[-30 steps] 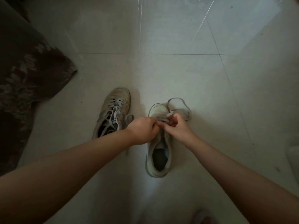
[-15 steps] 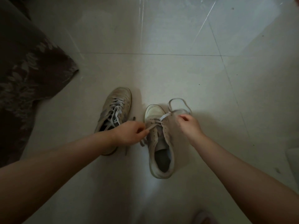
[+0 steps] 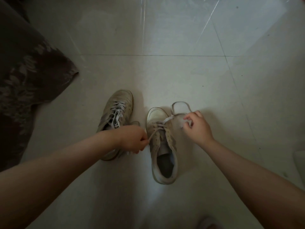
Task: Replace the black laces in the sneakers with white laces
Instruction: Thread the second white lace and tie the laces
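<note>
In the head view, the right sneaker stands on the tiled floor beside the left sneaker, which is already laced. The left hand pinches one end of the white lace; the right hand pinches the other. If one hand pulls harder, I think the ends become unequal, or the lace slips out.
</note>
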`<control>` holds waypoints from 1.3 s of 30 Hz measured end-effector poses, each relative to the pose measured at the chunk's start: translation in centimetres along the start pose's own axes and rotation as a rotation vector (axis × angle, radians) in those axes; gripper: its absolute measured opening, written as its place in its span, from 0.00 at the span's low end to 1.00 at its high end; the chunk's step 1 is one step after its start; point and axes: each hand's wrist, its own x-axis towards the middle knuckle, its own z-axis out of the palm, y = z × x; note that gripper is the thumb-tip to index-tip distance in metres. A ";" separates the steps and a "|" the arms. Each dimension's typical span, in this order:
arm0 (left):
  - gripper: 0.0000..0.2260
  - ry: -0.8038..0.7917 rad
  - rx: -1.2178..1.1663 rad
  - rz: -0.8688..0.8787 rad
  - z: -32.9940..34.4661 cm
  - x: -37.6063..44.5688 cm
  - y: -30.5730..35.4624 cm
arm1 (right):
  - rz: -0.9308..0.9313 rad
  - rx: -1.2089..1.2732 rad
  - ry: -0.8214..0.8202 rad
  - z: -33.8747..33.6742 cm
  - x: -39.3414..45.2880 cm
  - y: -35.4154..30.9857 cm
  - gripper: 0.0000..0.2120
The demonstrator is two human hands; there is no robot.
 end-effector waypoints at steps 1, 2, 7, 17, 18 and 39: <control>0.15 0.010 0.038 0.008 0.1 0.1 0.2 | -0.041 -0.016 0.025 0.0 0.7 -0.4 0.09; 0.14 0.020 0.056 0.023 0.2 0.1 0.4 | -0.082 -0.038 0.027 0.0 1.6 -0.9 0.11; 0.14 -0.025 0.145 0.060 0.5 0.0 1.4 | -0.214 -0.198 -0.297 0.9 5.9 -2.8 0.24; 0.10 0.396 -0.058 -0.014 0.2 -0.2 0.3 | -0.240 -0.092 0.084 0.1 3.7 -3.1 0.05; 0.12 0.548 -0.115 -0.007 -0.1 -0.2 0.4 | -0.334 -0.056 0.146 -0.5 3.3 -3.9 0.05; 0.01 0.566 -1.425 -0.391 1.9 2.6 1.3 | -0.226 0.126 -0.124 0.8 -2.7 -6.8 0.04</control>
